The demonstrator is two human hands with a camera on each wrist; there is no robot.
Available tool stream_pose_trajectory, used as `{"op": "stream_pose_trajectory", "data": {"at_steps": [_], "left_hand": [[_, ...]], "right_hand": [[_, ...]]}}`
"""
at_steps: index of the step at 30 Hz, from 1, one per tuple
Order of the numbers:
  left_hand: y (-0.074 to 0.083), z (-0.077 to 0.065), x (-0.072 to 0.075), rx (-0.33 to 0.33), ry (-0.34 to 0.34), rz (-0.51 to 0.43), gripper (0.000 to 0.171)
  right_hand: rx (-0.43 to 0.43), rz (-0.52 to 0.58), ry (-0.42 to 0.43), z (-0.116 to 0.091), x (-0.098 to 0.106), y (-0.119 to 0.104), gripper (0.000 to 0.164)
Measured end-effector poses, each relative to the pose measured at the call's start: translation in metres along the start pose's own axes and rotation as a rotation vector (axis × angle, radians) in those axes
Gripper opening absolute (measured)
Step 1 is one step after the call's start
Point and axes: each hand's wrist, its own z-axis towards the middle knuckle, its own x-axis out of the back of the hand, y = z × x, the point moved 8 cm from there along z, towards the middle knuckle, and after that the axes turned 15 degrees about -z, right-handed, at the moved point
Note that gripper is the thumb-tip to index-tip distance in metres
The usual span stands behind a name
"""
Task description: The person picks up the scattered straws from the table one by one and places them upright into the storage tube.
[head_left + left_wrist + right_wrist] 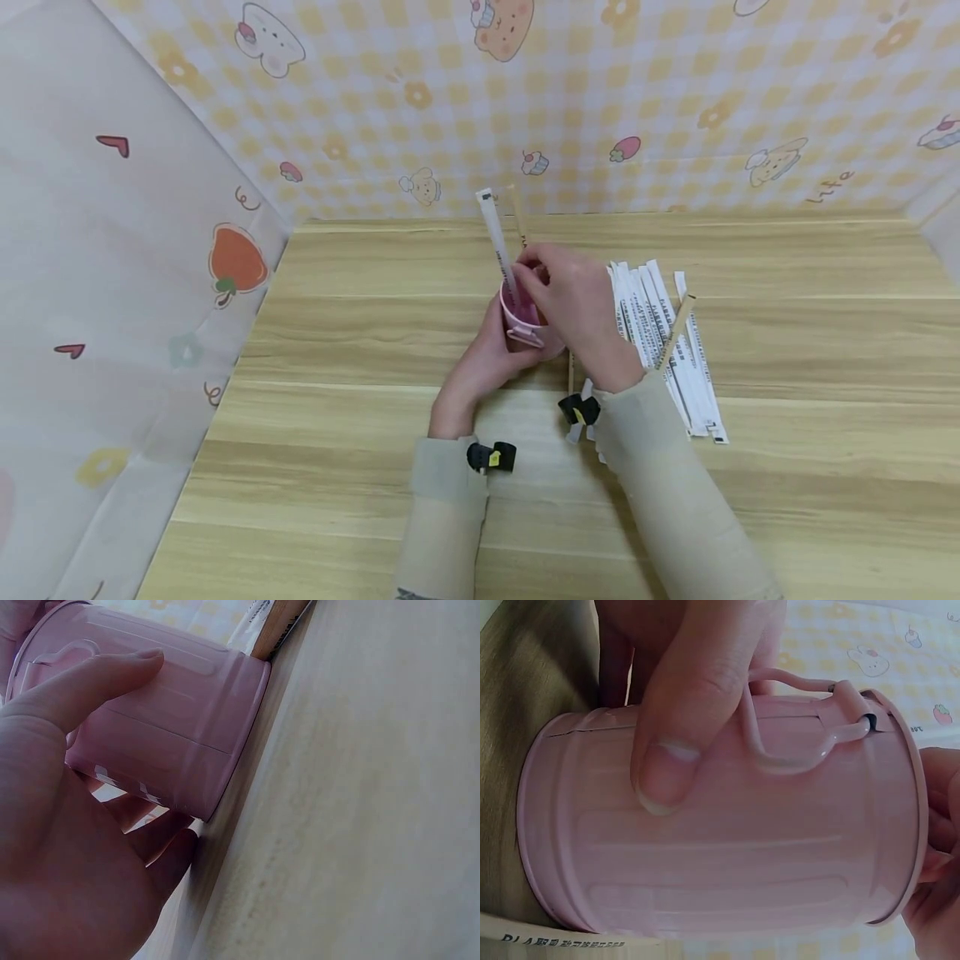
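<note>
A pink metal bucket with a small wire handle stands on the wooden table. My left hand grips its side, thumb along the wall and fingers around the far side. A white paper-wrapped straw leans out of the bucket, tilted left. Just behind it rises a brown paper-wrapped straw, pinched between thumb and index finger of my right hand at the bucket's mouth. That straw's lower part is mostly hidden by the fingers. The right wrist view shows the right hand's fingertips close by the rim.
Several white-wrapped straws lie in a loose pile to the right, partly under the right forearm. One brown-wrapped straw lies across them. Another brown-wrapped straw lies by the bucket's base. A patterned cloth stands behind the wooden table.
</note>
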Motion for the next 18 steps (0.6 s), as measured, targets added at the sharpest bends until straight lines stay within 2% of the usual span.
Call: {"op": "stream_pose_trajectory", "data": {"at_steps": [4,11,18], "left_hand": [[0.001,0.0,-0.001,-0.017,-0.007,-0.004,0.095],[-0.032,0.01,0.007,-0.034,0.045,0.016,0.1],[-0.032,0.01,0.007,-0.022,0.061,0.005,0.101]], "right_hand": [[-0.003,-0.004,-0.005,-0.001,0.0,0.001,0.012],[-0.032,-0.015,0.013,-0.005,0.01,0.013,0.018],[-0.096,-0.054,0.025,-0.01,0.023,0.045,0.023]]}}
